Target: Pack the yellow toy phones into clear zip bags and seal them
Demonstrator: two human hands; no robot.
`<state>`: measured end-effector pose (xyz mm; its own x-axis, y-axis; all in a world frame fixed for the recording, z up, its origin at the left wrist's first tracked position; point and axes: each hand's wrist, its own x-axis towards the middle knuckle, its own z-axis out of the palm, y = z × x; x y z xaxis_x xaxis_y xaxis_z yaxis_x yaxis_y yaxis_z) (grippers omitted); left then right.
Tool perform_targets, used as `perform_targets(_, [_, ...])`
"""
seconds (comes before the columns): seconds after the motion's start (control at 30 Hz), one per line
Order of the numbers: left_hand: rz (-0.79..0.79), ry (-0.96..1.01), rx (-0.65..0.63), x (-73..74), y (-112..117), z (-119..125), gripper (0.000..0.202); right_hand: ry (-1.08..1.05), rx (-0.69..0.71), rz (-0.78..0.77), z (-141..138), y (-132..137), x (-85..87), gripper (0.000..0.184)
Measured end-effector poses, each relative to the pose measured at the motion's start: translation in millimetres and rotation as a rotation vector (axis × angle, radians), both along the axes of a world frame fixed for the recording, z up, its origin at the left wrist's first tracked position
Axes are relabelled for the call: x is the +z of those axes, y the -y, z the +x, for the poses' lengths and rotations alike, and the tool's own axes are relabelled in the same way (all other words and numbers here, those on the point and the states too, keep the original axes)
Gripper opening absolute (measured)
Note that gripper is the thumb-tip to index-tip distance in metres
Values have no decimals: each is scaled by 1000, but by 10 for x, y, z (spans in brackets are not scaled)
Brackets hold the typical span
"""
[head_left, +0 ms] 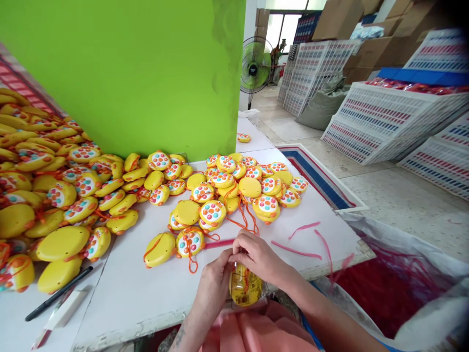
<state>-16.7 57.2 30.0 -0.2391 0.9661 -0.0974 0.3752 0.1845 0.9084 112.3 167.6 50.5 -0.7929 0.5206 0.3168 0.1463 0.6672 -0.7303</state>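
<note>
Both hands meet at the near edge of a white table [120,288]. My left hand [216,283] and my right hand [256,254] are closed around the top of a clear plastic bag [245,288] with a yellow toy inside. Their fingers pinch the bag's neck together with a pink twist tie [219,243] that sticks out to the left. The bag hangs over my lap, just below the table edge. Right in front of the hands lie yellow round toys with coloured dots and orange cords [190,242].
A big heap of the same yellow toys [44,195] fills the left of the table, a smaller heap [242,181] the middle. Loose pink ties [296,252] lie at right. A black pen [58,293] lies at left. A green board, white crates [384,122] and a fan stand behind.
</note>
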Motion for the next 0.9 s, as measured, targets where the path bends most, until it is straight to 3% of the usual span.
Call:
perform_targets(0.17, [11, 52, 4, 15, -11, 12, 34, -101, -21, 32, 13, 39, -152, 15])
perform_targets(0.3, [-19, 100, 94, -100, -33, -25, 30, -138, -211, 13, 194, -90, -255, 11])
perform_targets(0.4, [-52, 181, 184, -248, -46, -93, 34, -50, -459, 74, 598, -395, -391, 13])
perform_targets(0.53, [-91, 368, 213, -396, -54, -171, 44, 244, -816, 326, 1444, -832, -683, 20])
perform_targets(0.6, [-111, 421, 210, -414, -62, -193, 47, 474, -865, 377, 1813, -952, -756, 22])
perform_targets(0.67, [-127, 454, 205, -404, -74, -206, 50, 607, -865, 434, 2005, -983, -711, 21])
perform_targets(0.73, [-133, 483, 195, -388, -86, -212, 52, 552, -877, 523, 1968, -934, -570, 26])
perform_targets(0.8, [-133, 489, 185, -382, -93, -214, 50, 360, -866, 562, 1726, -822, -408, 34])
perform_targets(0.9, [-113, 440, 165, -402, -86, -216, 41, 172, -683, 322, 1163, -584, -285, 23])
